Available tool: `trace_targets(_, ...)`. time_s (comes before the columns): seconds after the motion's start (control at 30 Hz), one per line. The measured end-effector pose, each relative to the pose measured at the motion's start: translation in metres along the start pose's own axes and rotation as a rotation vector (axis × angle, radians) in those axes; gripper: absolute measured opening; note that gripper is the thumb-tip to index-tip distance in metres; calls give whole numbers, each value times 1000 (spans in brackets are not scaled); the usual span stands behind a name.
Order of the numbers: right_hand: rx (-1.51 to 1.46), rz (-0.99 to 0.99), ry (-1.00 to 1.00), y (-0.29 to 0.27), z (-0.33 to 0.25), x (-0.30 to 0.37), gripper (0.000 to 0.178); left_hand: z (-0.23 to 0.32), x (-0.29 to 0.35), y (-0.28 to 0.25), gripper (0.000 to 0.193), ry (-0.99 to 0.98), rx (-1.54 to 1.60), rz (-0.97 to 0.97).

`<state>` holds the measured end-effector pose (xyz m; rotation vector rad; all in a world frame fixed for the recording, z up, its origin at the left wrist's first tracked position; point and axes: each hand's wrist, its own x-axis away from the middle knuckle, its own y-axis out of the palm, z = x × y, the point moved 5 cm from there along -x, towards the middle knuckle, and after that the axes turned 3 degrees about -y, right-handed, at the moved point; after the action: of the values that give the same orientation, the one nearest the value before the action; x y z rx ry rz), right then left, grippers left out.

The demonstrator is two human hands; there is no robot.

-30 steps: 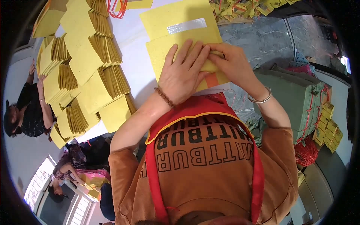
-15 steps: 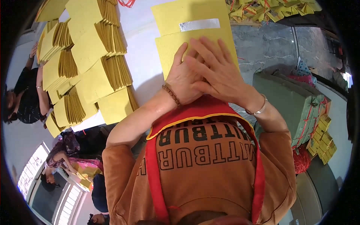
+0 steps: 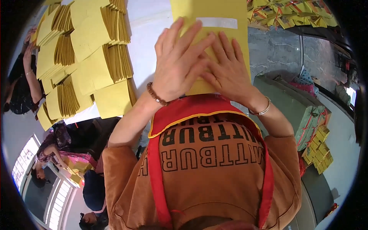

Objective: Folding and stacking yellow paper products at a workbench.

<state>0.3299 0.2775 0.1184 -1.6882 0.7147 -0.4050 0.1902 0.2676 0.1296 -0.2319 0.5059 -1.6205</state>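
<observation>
A yellow paper sheet (image 3: 211, 9) lies on the white table in front of me, with a shiny silver-white strip (image 3: 220, 23) across it. Over its left edge is my left hand (image 3: 172, 63), palm down, fingers spread and slightly blurred. My right hand (image 3: 232, 71) rests flat on the right part of the sheet, fingers outstretched. The two thumbs come close together, and the left fingers partly cover the right thumb side. Neither hand grips anything. The near part of the sheet is hidden beneath the hands and my red apron (image 3: 199, 105).
Stacks of folded yellow paper (image 3: 90, 53) cover the left of the white table (image 3: 147, 30). More yellow pieces with red ties (image 3: 291, 15) lie at the far right. Green wrapped bundles (image 3: 283, 103) stand at my right. Other people sit and work at the left.
My hands overlapped half a second ago; now they are spread apart, the left having moved left and away from me. The whole view has shifted slightly.
</observation>
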Motion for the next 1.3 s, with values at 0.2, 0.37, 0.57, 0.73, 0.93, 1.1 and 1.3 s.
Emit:
trace_targets(0.2,2,22,-12,3,-5,-3,54,-19,13,11,57,129,-601,40)
trace_targets(0.37,16,4,-31,2,-3,0,55,-42,37,-2,56,-267,-50,426)
trace_targets(0.57,60,16,-58,-3,0,3,55,-49,52,17,24,-584,585,383)
trace_targets(0.73,-293,71,-48,-16,15,5,55,-43,50,14,19,-463,374,481)
trace_targets(0.93,-973,537,279,-45,47,19,61,-21,52,-3,16,-359,388,492)
trace_targets(1.1,-1264,541,354,-52,2,9,68,-6,78,-33,15,-205,919,438)
trace_targets(1.3,-1516,146,94,-9,-107,-22,71,-50,185,-108,17,-416,955,760)
